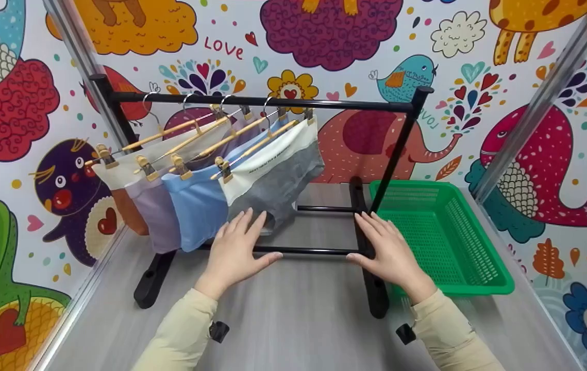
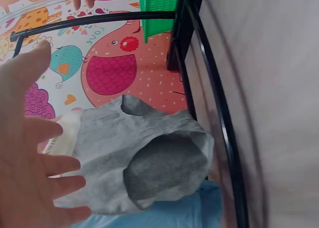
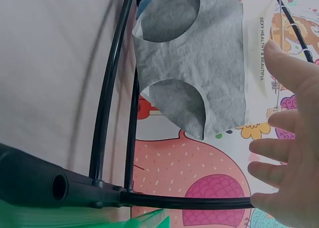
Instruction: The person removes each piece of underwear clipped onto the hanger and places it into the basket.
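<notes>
My left hand (image 1: 236, 251) is held out with spread fingers in front of the grey underpants (image 1: 278, 183), which have a white lettered waistband. Near the rack's right upright, my right hand (image 1: 391, 251) is likewise spread and holds nothing. The grey pair hangs by clips from a wooden hanger (image 1: 257, 149) on the black rack (image 1: 345, 104). Behind it to the left hang blue underpants (image 1: 198, 206), a lilac pair (image 1: 156, 214) and a white-and-brown pair (image 1: 131, 211), each clipped to its own hanger. In the left wrist view, the grey underpants (image 2: 144, 158) show their leg openings.
A green plastic basket (image 1: 484, 252) stands right of the rack, close to the patterned wall. The rack's feet (image 1: 154, 281) rest on a grey tabletop (image 1: 293, 319). Low black bars (image 1: 314, 251) join the feet. Cartoon-printed walls enclose the back and sides.
</notes>
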{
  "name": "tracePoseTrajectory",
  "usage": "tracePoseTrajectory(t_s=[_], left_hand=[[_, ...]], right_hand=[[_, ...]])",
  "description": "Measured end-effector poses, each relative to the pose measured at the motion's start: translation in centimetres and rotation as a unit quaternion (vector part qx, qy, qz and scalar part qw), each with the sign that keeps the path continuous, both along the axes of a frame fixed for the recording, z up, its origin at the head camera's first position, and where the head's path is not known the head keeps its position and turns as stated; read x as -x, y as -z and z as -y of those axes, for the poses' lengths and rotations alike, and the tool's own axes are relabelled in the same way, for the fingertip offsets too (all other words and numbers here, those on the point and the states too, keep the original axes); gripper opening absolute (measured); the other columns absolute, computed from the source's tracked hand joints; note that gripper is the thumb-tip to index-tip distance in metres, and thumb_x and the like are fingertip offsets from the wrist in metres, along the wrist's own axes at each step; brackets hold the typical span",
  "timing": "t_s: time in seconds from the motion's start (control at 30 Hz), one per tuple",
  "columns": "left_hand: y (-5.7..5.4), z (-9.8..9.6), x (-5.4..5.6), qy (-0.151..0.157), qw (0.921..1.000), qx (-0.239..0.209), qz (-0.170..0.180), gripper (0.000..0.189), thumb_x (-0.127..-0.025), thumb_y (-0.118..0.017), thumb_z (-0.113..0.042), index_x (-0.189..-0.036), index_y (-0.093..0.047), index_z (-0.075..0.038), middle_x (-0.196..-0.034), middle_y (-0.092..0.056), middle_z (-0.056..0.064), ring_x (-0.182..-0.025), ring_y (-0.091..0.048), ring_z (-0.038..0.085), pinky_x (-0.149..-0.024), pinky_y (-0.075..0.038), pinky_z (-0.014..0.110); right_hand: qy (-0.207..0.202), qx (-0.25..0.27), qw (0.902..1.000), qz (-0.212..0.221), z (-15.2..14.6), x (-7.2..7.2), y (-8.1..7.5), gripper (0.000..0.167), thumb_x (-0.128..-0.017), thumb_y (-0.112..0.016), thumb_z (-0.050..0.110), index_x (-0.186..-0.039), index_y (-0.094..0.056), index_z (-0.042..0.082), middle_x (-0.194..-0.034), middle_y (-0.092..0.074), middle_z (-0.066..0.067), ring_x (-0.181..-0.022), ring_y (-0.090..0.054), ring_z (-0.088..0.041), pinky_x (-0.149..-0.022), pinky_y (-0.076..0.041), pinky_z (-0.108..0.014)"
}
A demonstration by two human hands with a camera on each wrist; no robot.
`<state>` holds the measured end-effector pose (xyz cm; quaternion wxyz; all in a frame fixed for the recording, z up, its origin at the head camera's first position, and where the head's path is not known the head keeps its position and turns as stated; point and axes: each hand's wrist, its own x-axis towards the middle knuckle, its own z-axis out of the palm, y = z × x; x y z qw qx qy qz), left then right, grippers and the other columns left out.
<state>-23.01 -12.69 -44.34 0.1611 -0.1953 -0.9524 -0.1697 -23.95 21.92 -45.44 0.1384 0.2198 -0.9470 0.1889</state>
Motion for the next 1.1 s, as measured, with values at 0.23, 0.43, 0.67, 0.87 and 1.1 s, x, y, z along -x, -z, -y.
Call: tracePoseTrajectory(t_s=[0.23,0.43,0.67,0.87,1.1], left_hand=[[-1.0,-0.2,0.0,-0.006,0.9985,-0.031,-0.044,0.084,-0.083,-0.069,-0.060,-0.146,-0.048,-0.008,-0.143,-0.051,0.018,-0.130,-0.048,0.037,-0.103,-0.037,0.058],[-1.7,0.2,-0.1,-0.012,0.9941,-0.057,-0.092,0.075,-0.083,-0.073,-0.053,-0.139,-0.055,-0.005,-0.130,-0.061,0.015,-0.119,-0.057,0.035,-0.095,-0.044,0.055],[-2.3,1.2,0.0,-0.017,0.9894,-0.084,-0.118,0.064,-0.083,-0.074,-0.048,-0.127,-0.062,-0.002,-0.118,-0.066,0.016,-0.107,-0.062,0.036,-0.088,-0.048,0.053],[-2.9,2.4,0.0,-0.039,0.9911,-0.089,-0.091,0.064,-0.084,-0.073,-0.049,-0.126,-0.063,-0.001,-0.117,-0.067,0.017,-0.107,-0.062,0.036,-0.089,-0.048,0.051],[-3.4,3.7,0.2,-0.058,0.9898,-0.100,-0.083,0.054,-0.085,-0.073,-0.047,-0.117,-0.067,-0.003,-0.107,-0.069,0.012,-0.097,-0.064,0.033,-0.083,-0.050,0.049]], right_hand=[[-0.003,0.024,0.9996,-0.012,0.6,0.1,0.0,0.084,-0.084,-0.076,0.048,-0.151,-0.041,0.009,-0.151,-0.045,-0.012,-0.142,-0.034,-0.032,-0.114,-0.021,-0.056],[-0.006,0.052,0.9984,-0.021,1.2,0.2,0.2,0.078,-0.086,-0.075,0.044,-0.148,-0.045,0.007,-0.147,-0.049,-0.014,-0.139,-0.039,-0.033,-0.111,-0.027,-0.057],[-0.005,0.083,0.9964,-0.016,2.0,0.4,0.5,0.076,-0.085,-0.077,0.041,-0.147,-0.047,0.007,-0.144,-0.051,-0.017,-0.136,-0.043,-0.034,-0.107,-0.033,-0.057],[-0.026,0.103,0.9941,-0.020,2.6,0.7,0.8,0.074,-0.087,-0.076,0.039,-0.146,-0.047,0.006,-0.144,-0.051,-0.016,-0.134,-0.044,-0.033,-0.106,-0.036,-0.055],[-0.022,0.114,0.9931,-0.015,3.4,0.9,1.1,0.073,-0.087,-0.076,0.037,-0.146,-0.047,0.006,-0.144,-0.051,-0.016,-0.132,-0.046,-0.034,-0.105,-0.038,-0.055]])
